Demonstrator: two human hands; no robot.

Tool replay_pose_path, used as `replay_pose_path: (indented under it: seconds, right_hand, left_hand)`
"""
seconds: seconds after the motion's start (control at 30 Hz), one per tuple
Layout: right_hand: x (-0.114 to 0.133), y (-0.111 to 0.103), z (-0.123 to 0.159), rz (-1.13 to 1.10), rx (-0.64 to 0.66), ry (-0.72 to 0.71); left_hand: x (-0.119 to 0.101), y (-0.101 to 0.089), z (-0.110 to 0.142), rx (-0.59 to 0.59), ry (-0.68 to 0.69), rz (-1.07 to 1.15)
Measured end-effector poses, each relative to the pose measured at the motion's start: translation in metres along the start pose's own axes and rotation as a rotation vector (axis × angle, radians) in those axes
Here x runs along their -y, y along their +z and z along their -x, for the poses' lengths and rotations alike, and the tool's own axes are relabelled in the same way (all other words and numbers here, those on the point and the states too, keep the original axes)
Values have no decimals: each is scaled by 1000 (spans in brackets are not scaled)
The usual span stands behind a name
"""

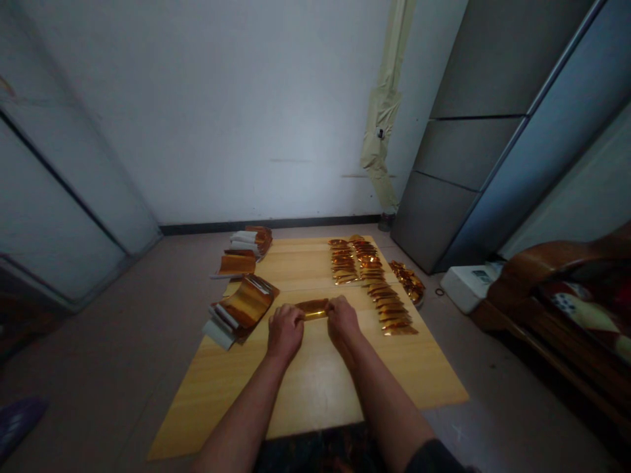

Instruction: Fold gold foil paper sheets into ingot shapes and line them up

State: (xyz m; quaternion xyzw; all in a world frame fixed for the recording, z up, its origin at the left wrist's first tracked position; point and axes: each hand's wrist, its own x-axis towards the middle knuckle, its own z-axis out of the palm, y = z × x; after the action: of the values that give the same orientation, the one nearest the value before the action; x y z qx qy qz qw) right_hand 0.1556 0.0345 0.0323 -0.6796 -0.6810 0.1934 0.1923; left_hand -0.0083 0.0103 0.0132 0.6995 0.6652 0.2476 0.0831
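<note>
A shiny gold foil sheet (314, 309) is stretched between my hands, low over the middle of the wooden table. My left hand (286, 332) pinches its left end with curled fingers. At the other end, my right hand (342, 317) is closed on the foil. Just left of my left hand lies a fanned stack of gold foil sheets (250, 303) with whitish paper among them. To the right of my right hand, folded gold foil pieces (389, 307) lie overlapping in a row.
More foil and paper stacks (237, 263) sit at the table's back left. Other rows of folded pieces (344, 261) lie at the back right. Beyond the right edge is a heap of gold pieces (408, 281). A grey refrigerator (463, 144), white box (468, 288) and wooden seat (537, 315) stand right.
</note>
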Motion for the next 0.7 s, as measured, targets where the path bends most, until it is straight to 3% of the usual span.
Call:
replay_pose_path:
  seconds: [0.27, 0.5, 0.7]
  right_hand:
    - [-5, -6, -5, -118, 43, -2]
    - [-4, -5, -4, -275, -11, 102]
    - [-13, -8, -11, -424, 28, 73]
  left_hand:
    - [-5, -6, 2, 7, 4, -2]
    - [-2, -4, 1, 18, 12, -15]
    - [-1, -2, 0, -39, -14, 59]
